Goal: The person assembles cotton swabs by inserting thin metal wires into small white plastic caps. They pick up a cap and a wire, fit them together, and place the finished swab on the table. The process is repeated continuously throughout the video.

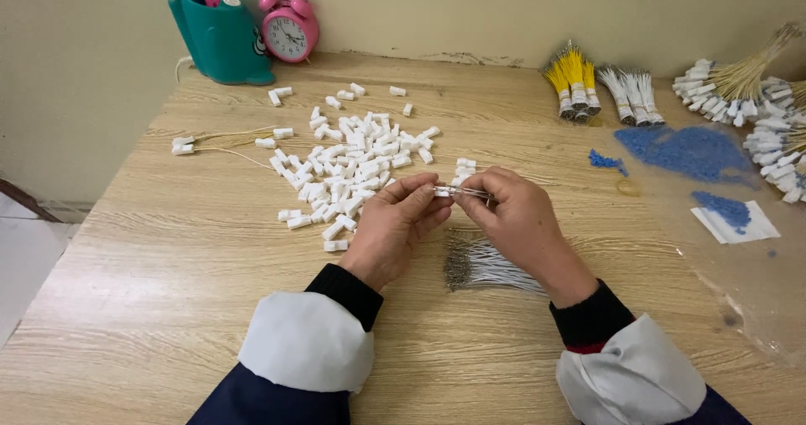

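While both hands (pixel 457 211) pinch it, the thin white wire (pixel 463 192) ends in a small white connector (pixel 442 191).

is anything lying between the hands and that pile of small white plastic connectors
Nothing visible does. The left hand and right hand hold thin white wires right beside the pile of small white plastic connectors, bare wooden table between.
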